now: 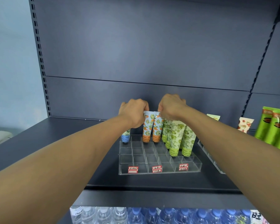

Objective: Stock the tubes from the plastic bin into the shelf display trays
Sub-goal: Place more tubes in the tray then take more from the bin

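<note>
Head view: both arms reach forward over the clear tray (158,171). Left hand (133,113) grips one orange-print tube (147,126) at its top; right hand (171,105) pinches the neighbouring orange-print tube (157,128). Both stand in the tray's back row, green-print tubes (174,138) right of them, a blue tube (126,137) left.

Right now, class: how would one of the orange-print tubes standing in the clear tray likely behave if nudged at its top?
The orange-print tube stands tall on a narrow cap, so it probably tips easily. The clear tray dividers likely catch it. Its flat crimped top suggests a soft, light body.
</note>
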Available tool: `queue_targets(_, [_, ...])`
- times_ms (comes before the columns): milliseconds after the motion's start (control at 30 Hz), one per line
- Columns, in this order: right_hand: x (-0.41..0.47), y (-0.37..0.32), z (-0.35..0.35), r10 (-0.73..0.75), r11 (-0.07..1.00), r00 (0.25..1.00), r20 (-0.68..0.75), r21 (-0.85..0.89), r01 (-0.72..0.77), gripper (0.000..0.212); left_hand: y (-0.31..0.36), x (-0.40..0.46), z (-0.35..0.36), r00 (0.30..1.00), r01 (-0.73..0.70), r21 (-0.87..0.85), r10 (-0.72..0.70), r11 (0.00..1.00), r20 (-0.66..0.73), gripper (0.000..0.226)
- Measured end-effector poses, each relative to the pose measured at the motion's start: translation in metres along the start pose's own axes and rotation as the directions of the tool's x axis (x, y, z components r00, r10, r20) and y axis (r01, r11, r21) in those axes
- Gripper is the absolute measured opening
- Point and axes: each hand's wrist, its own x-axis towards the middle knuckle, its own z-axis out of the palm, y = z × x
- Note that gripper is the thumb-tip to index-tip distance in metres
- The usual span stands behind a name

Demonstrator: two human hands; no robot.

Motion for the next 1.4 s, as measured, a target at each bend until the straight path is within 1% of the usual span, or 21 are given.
queue_targets(233, [0.0, -0.001, 0.001, 0.034, 0.999, 0.999, 0.01, 0.035, -0.035, 0.021, 0.0, -0.001, -0.001, 1.0, 0.005, -0.009, -0.005, 1.0, -0.001, 0.016])
queue_targets(533, [-0.004, 0.002, -0.008, 0.024, 0.994, 0.998, 0.061, 0.106, -0.03, 0.022, 0.0, -0.001, -0.004, 1.0, 0.012, -0.007, -0.012, 1.0, 0.002, 0.019])
queue_targets(600, [-0.007, 0.004, -0.013, -0.01, 0.994, 0.998, 0.069, 0.111, 0.003, 0.029, 0.001, -0.002, -0.007, 1.0, 0.015, -0.011, -0.015, 1.0, 0.007, 0.022])
queue_targets(733, [-0.023, 0.009, -0.03, -0.102, 0.988, 0.992, 0.076, 0.12, 0.093, 0.053, 0.006, -0.01, -0.02, 1.0, 0.017, -0.044, -0.016, 0.999, 0.01, 0.033])
queue_targets(833, [-0.04, 0.017, -0.045, -0.148, 0.981, 0.987, 0.064, 0.133, 0.139, 0.059, 0.013, -0.021, -0.035, 1.0, 0.025, -0.067, -0.024, 0.997, 0.005, 0.035])
queue_targets(1033, [-0.101, 0.035, -0.075, -0.227, 0.96, 0.974, -0.002, 0.166, 0.224, 0.057, 0.044, -0.068, -0.062, 0.998, 0.068, -0.083, -0.069, 0.994, -0.008, 0.034])
queue_targets(1167, [-0.147, 0.044, -0.068, -0.281, 0.934, 0.958, -0.053, 0.213, 0.285, 0.051, 0.064, -0.111, -0.055, 0.995, 0.103, -0.069, -0.102, 0.992, 0.014, 0.03])
queue_targets(1267, [-0.186, 0.051, -0.048, -0.317, 0.915, 0.947, -0.039, 0.251, 0.317, 0.051, 0.079, -0.15, -0.039, 0.993, 0.111, -0.044, -0.109, 0.993, 0.051, 0.029])
queue_targets(1400, [-0.233, 0.065, -0.009, -0.307, 0.908, 0.951, 0.028, 0.309, 0.284, 0.05, 0.092, -0.2, -0.005, 0.979, 0.14, -0.077, -0.126, 0.987, 0.16, 0.026])
